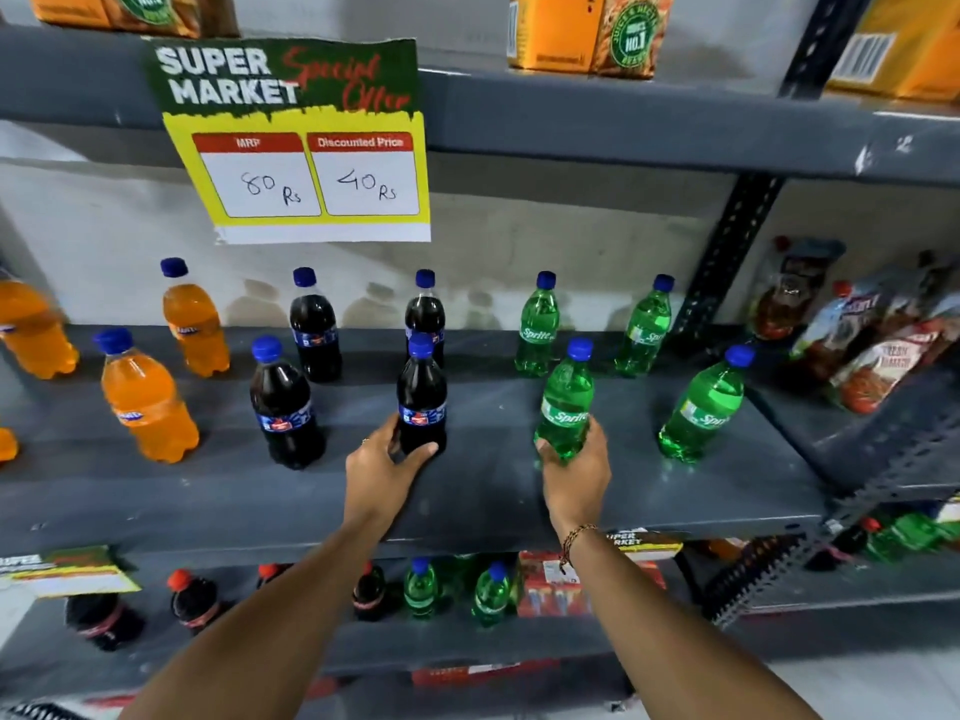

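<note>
On the grey middle shelf (483, 491) stand small blue-capped soda bottles in two rows. My left hand (382, 472) grips the base of a dark cola bottle (422, 394) in the front row, upright on the shelf. My right hand (574, 472) grips the base of a green Sprite bottle (566, 397) to its right, also upright. Another cola bottle (283, 402) stands left of my left hand, and another Sprite bottle (704, 405) stands right of my right hand.
Orange soda bottles (148, 397) fill the shelf's left end, and more cola and Sprite stand in the back row. A price sign (306, 142) hangs from the upper shelf. Snack packets (878, 345) lie on the right; bottles and red cartons fill the lower shelf.
</note>
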